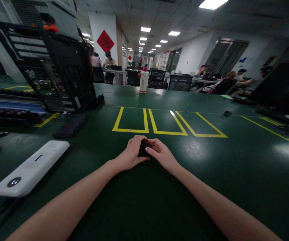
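Between my two hands is a small black object (142, 148), resting on or just above the green table (139, 201); its kind cannot be made out, as my fingers cover much of it. My left hand (133, 151) is closed around its left side and top, with the thumb along the near edge. From the right, my right hand (160, 151) grips the same object, its thumb and fingers bent against that side. Just beyond the hands, yellow tape outlines (130, 130) mark several areas on the tabletop.
A white power bank (31, 169) with a cable lies at the left, near a blurred dark flat item (70, 125). A black open computer case (66, 67) stands behind them. Farther back are a white bottle (143, 81) and a small dark item (226, 113). People sit in the background.
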Tool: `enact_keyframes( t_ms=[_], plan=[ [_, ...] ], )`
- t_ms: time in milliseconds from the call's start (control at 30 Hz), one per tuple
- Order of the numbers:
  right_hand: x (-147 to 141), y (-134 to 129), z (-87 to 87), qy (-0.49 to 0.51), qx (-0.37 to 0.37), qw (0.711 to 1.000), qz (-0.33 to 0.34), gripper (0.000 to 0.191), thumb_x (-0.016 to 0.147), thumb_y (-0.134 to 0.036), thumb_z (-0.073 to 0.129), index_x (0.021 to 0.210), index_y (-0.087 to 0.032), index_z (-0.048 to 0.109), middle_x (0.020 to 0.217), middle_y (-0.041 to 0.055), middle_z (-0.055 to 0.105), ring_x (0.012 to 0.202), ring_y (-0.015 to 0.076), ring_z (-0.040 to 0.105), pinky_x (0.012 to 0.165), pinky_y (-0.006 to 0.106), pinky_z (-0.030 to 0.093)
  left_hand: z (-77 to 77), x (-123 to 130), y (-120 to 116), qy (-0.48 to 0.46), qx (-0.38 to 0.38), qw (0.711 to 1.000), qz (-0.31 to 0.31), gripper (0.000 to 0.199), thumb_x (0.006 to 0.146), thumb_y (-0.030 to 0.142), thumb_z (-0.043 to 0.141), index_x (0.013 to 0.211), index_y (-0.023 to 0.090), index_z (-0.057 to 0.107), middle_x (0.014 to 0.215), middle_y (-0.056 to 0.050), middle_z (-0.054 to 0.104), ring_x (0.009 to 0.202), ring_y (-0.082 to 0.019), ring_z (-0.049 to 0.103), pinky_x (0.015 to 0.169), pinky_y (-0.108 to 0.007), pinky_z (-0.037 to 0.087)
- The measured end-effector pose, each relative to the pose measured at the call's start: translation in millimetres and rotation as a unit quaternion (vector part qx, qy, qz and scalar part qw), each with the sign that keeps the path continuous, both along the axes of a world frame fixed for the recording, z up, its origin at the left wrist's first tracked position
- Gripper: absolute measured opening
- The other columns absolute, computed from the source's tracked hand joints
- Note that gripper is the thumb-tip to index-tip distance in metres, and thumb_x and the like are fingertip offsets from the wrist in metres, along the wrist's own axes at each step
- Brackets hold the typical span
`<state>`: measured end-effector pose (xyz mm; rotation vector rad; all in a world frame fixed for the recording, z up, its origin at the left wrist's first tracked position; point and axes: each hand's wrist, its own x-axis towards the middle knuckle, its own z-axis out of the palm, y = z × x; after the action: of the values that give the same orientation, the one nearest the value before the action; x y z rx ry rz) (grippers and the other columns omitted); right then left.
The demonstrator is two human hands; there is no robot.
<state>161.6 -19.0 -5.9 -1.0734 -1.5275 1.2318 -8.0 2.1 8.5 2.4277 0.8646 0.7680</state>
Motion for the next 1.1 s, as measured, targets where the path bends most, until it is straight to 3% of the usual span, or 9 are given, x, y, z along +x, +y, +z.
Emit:
enact_keyframes(
  t_ms=[367,533,800,1100],
  plan=[
    [2.6,-2.0,-0.9,0.031,0.005,0.999,0.043,0.024,0.073,-0.021,0.059,0.095,-0.023,0.049,0.1,0.0006,0.052,0.094,0.0154,0.055,0.079,0.03,0.047,0.7,0.2,-0.7,0.001,-0.009,1.0,-0.003,0.053,0.072,0.026,0.06,0.116,0.022,0.03,0.117,-0.008,0.039,0.11,-0.025,0.041,0.095,-0.046,0.036],
    [0.1,-1.2,-2.2,0.024,0.009,1.0,0.014,0.015,0.076,-0.027,0.056,0.089,-0.022,0.049,0.094,-0.0003,0.051,0.086,0.014,0.056,0.072,0.028,0.047,0.2,-0.2,-0.2,0.0,-0.013,1.0,-0.004,0.055,0.071,0.027,0.061,0.116,0.023,0.03,0.116,-0.008,0.04,0.11,-0.026,0.041,0.094,-0.048,0.035],
    [-0.3,0.2,-0.7,-0.026,0.008,1.0,0.005,0.022,0.079,-0.027,0.052,0.101,-0.024,0.048,0.105,0.0017,0.049,0.093,0.0155,0.053,0.079,0.033,0.046,3.2,-0.9,-2.4,0.007,-0.011,1.0,-0.007,0.054,0.072,0.026,0.06,0.117,0.022,0.03,0.115,-0.007,0.04,0.109,-0.024,0.041,0.095,-0.045,0.036],
    [2.4,0.1,-0.6,0.008,0.016,0.999,0.034,0.018,0.076,-0.028,0.055,0.091,-0.023,0.047,0.093,-0.0009,0.052,0.086,0.0133,0.055,0.075,0.029,0.047,-5.6,1.2,0.0,-0.002,0.019,1.0,-0.007,0.054,0.071,0.024,0.062,0.115,0.022,0.031,0.114,-0.007,0.041,0.109,-0.024,0.041,0.097,-0.046,0.034]
  ],
)
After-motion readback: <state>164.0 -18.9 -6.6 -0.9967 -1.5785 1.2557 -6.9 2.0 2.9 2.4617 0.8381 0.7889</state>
